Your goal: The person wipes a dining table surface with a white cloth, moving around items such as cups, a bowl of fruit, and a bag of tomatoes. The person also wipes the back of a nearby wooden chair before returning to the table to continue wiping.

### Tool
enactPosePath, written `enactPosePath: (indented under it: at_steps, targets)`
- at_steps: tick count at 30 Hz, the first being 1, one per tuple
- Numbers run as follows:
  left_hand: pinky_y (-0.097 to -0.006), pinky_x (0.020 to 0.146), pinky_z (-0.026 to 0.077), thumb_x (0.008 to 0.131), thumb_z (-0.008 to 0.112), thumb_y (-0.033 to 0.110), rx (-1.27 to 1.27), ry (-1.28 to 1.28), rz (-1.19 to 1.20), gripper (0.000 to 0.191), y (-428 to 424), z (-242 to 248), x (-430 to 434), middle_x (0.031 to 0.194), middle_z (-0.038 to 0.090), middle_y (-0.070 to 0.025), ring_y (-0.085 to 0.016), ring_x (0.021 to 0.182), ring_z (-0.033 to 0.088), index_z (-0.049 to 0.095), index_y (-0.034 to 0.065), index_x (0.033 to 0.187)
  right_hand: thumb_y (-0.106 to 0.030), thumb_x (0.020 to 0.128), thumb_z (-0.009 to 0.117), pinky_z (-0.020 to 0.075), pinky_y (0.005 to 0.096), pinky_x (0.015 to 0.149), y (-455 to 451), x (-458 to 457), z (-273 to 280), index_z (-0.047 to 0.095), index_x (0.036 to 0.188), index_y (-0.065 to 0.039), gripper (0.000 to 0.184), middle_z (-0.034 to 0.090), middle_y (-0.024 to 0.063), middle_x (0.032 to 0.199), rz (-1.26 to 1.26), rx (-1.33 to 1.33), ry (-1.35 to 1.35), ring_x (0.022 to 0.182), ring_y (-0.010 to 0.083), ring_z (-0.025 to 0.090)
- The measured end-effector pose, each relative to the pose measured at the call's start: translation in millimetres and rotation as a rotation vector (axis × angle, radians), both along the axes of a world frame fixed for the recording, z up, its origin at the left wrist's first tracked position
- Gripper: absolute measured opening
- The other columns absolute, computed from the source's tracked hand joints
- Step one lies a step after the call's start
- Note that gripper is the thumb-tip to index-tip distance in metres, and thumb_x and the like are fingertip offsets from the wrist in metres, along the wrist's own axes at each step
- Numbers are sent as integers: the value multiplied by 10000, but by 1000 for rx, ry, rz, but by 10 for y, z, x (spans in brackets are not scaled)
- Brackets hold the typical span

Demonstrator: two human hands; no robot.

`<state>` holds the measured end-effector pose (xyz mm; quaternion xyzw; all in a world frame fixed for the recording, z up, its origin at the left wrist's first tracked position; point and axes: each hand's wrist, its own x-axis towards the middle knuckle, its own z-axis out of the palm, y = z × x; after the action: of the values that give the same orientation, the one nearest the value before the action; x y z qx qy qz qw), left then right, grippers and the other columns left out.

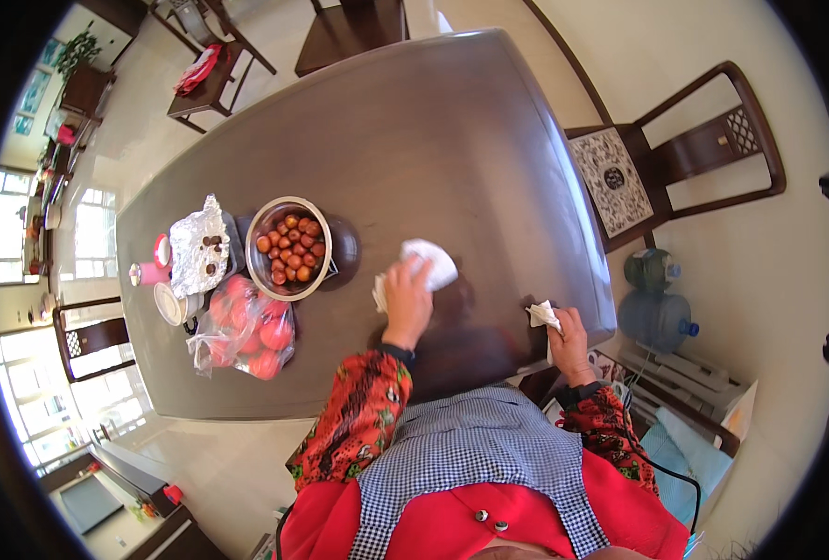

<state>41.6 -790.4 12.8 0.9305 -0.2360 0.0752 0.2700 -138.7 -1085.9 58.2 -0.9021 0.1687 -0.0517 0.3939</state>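
Note:
Under my left hand point(409, 301) a white cloth point(434, 263) is pressed flat on the dark tabletop point(414, 154), its edges showing past my fingers on both sides. My right hand point(571, 344) pinches a small crumpled white tissue point(545, 315) above the table's near right corner. Left of my left hand stands a metal bowl point(290, 201) of reddish round fruit point(293, 246). Beside it a clear plastic bag point(252, 329) holds larger red fruit, perhaps tomatoes.
A foil-covered tray point(201, 241) bears a few small dark pieces. Near it are a white lidded tub point(171, 305) and a pink container point(151, 274). A wooden chair point(708, 150) stands off the right edge, with large water bottles point(656, 323) on the floor below it.

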Motion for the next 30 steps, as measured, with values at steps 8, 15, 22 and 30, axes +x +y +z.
enactPosePath:
  at_steps: [8, 15, 22, 30]
  targets:
    - [-485, 934, 452, 784, 696, 48, 168, -70, 353, 444, 999, 60, -747, 1242, 609, -101, -349, 1103, 572, 681, 139, 1218, -7, 849, 672, 526, 419, 867, 168, 865, -120, 674, 1192, -79, 351, 620, 140, 1086, 44, 3, -134, 1009, 369, 641]
    - [-495, 914, 447, 742, 742, 100, 320, -151, 457, 503, 1001, -114, -717, 1247, 586, -77, -339, 1099, 570, 632, 162, 1229, -30, 852, 655, 545, 475, 780, 1121, 1978, -483, 676, 1022, -91, 182, 611, 127, 987, 184, -243, -227, 906, 363, 629]
    - [-495, 911, 444, 728, 724, 96, 288, -123, 454, 510, 999, -65, -687, 1251, 594, -91, -350, 1094, 574, 634, 153, 1227, -98, 810, 661, 566, 422, 738, 1846, 1808, -309, 718, 962, -109, 163, 612, 85, 937, 795, -123, -395, 879, 287, 642]
    - [-486, 886, 448, 736, 742, 119, 259, -136, 466, 497, 1021, -118, -698, 1259, 587, -67, -334, 1088, 573, 646, 167, 1222, -25, 834, 635, 543, 444, 773, 2055, 3313, -520, 704, 1013, -88, 202, 608, 109, 990, 459, -247, -476, 938, 340, 616]
